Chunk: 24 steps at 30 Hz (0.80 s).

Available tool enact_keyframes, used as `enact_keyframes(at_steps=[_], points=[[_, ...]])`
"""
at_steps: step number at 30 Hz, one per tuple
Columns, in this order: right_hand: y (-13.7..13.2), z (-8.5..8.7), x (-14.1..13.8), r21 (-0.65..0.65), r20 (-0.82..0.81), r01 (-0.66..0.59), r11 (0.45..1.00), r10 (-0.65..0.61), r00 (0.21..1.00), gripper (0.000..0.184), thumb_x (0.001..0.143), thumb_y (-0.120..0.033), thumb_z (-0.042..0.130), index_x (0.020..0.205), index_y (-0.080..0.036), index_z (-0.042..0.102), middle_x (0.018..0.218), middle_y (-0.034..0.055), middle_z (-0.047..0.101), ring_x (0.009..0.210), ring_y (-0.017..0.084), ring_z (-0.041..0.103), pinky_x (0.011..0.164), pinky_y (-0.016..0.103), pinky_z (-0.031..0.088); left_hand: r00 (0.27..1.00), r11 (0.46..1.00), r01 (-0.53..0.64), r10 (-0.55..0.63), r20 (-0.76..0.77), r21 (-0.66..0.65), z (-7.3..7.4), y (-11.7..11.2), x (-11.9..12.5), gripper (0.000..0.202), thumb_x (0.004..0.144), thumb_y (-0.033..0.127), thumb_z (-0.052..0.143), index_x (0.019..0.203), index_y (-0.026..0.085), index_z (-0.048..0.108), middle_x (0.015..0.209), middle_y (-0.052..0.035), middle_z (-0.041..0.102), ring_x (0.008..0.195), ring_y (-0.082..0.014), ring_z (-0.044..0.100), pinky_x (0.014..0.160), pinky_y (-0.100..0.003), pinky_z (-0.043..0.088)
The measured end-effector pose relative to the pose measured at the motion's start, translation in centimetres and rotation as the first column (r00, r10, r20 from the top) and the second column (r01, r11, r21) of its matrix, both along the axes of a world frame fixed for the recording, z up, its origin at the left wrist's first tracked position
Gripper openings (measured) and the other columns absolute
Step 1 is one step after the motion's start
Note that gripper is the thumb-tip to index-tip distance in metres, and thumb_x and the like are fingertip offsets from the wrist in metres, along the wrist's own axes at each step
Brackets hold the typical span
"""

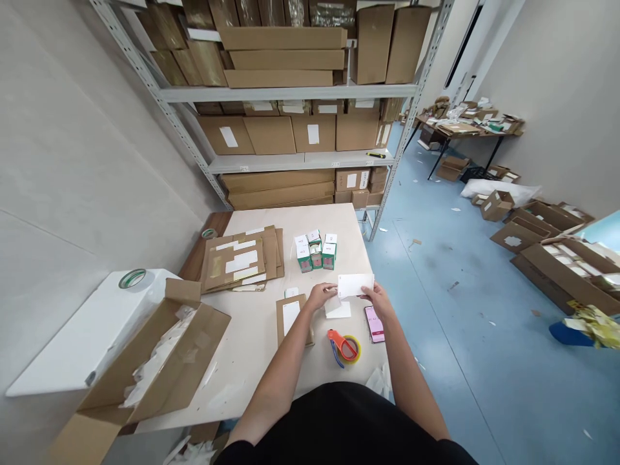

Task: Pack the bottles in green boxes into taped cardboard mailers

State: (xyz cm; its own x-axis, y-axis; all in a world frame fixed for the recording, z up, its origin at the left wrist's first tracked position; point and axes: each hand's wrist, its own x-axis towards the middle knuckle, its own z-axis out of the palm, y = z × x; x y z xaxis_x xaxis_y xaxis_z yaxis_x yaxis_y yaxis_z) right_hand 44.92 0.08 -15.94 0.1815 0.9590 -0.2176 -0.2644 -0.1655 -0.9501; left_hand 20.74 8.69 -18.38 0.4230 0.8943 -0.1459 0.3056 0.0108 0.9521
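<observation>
My right hand (pixel 379 301) pinches a white paper slip (pixel 355 285) at its lower right corner, above the table. At the slip's left side is my left hand (pixel 321 296), its fingers drawn together on white paper; whether this is the same piece is hard to tell. Another white slip (pixel 340 311) lies just below. A cardboard mailer (pixel 306 334) with a white label lies under my left forearm. Near my right wrist is a phone (pixel 374 324) with a pink screen. An orange tape dispenser (pixel 343 347) lies between my forearms. Several white and green small boxes (pixel 316 250) stand beyond my hands.
Flattened cardboard pieces (pixel 239 259) are stacked at the table's left. An open carton (pixel 179 358) with white packing stands at the left edge, near a roll of tape (pixel 132 278). A metal shelf (pixel 290 95) full of boxes rises behind. Cartons (pixel 562 265) sit on the floor right.
</observation>
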Motion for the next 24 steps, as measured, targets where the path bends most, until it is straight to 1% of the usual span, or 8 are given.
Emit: enact_keyframes(at_steps=[3,6,10,13,15,18,21,24], points=[[0.0,0.1,-1.7,0.014,0.063,-0.087,0.996,0.086,0.994,0.04,0.069,-0.038,0.079,0.104,-0.02,0.073,0.096,0.0046,0.078,0.079,0.02,0.07,0.076,0.033,0.058,0.995,0.995,-0.095,0.096,-0.03,0.034,0.5,-0.6,0.7,0.046,0.08,0.048,0.072,0.113,0.016,0.079,0.117,-0.0144,0.074,0.093,-0.0233,0.067,0.079,-0.033,0.052],[-0.3,0.6,-2.0,0.012,0.234,-0.137,0.99,0.131,0.963,0.028,0.071,-0.034,0.07,0.096,-0.02,0.074,0.089,0.0024,0.076,0.079,0.021,0.068,0.074,0.032,0.056,0.985,0.986,-0.159,0.161,0.055,-0.047,2.1,-1.2,-0.3,0.053,0.093,0.056,0.054,0.119,0.015,0.075,0.111,-0.014,0.074,0.09,-0.022,0.066,0.074,-0.032,0.051],[0.1,2.1,-2.6,0.032,0.371,-0.183,0.982,0.159,0.915,0.031,0.072,-0.032,0.068,0.1,-0.02,0.077,0.087,0.0015,0.074,0.079,0.021,0.066,0.072,0.03,0.052,0.999,0.999,0.036,-0.036,0.015,-0.022,4.2,-2.6,-2.4,0.043,0.078,0.059,0.076,0.088,0.016,0.077,0.084,-0.0051,0.073,0.081,-0.0206,0.064,0.073,-0.03,0.047],[0.9,2.8,-4.1,0.098,0.3,-0.073,0.993,0.04,0.953,0.044,0.076,-0.041,0.073,0.114,-0.021,0.073,0.087,0.0027,0.073,0.079,0.02,0.067,0.074,0.031,0.052,1.0,0.999,-0.024,0.024,-0.008,-0.044,4.7,-4.1,-3.3,0.046,0.072,0.062,0.08,0.071,0.017,0.069,0.067,0.0004,0.063,0.07,-0.0174,0.059,0.066,-0.028,0.043],[1.1,2.9,-5.3,0.097,0.236,-0.01,0.995,-0.013,0.972,0.046,0.079,-0.049,0.073,0.115,-0.021,0.072,0.09,0.0049,0.074,0.081,0.02,0.068,0.077,0.032,0.053,0.983,0.983,-0.155,0.163,0.082,-0.096,4.8,-4.9,-3.7,0.047,0.075,0.063,0.077,0.079,0.018,0.07,0.073,-0.0011,0.067,0.073,-0.0177,0.061,0.067,-0.028,0.044],[0.8,2.9,-6.8,0.034,0.21,-0.096,0.995,0.087,0.974,0.039,0.079,-0.052,0.072,0.101,-0.02,0.075,0.093,0.0076,0.076,0.081,0.021,0.069,0.075,0.033,0.054,0.918,0.937,-0.309,0.338,0.205,-0.163,5.1,-5.7,-3.9,0.05,0.078,0.063,0.076,0.099,0.018,0.073,0.095,-0.0075,0.076,0.087,-0.021,0.067,0.075,-0.03,0.048],[-0.1,3.1,-8.0,0.023,0.183,-0.175,0.984,0.168,0.969,0.033,0.079,-0.049,0.072,0.095,-0.021,0.078,0.096,0.0081,0.078,0.081,0.02,0.069,0.075,0.032,0.054,0.887,0.908,-0.384,0.413,0.208,-0.165,5.8,-5.9,-4.0,0.053,0.08,0.063,0.074,0.109,0.018,0.073,0.108,-0.011,0.077,0.098,-0.0241,0.069,0.08,-0.031,0.049],[-0.6,3.5,-8.9,0.034,0.143,-0.16,0.987,0.153,0.978,0.029,0.078,-0.045,0.074,0.093,-0.021,0.078,0.097,0.0076,0.079,0.08,0.02,0.069,0.075,0.032,0.053,0.874,0.896,-0.408,0.439,0.209,-0.174,6.5,-5.9,-3.8,0.053,0.079,0.061,0.075,0.108,0.017,0.072,0.112,-0.0124,0.078,0.099,-0.0245,0.069,0.081,-0.031,0.049]])
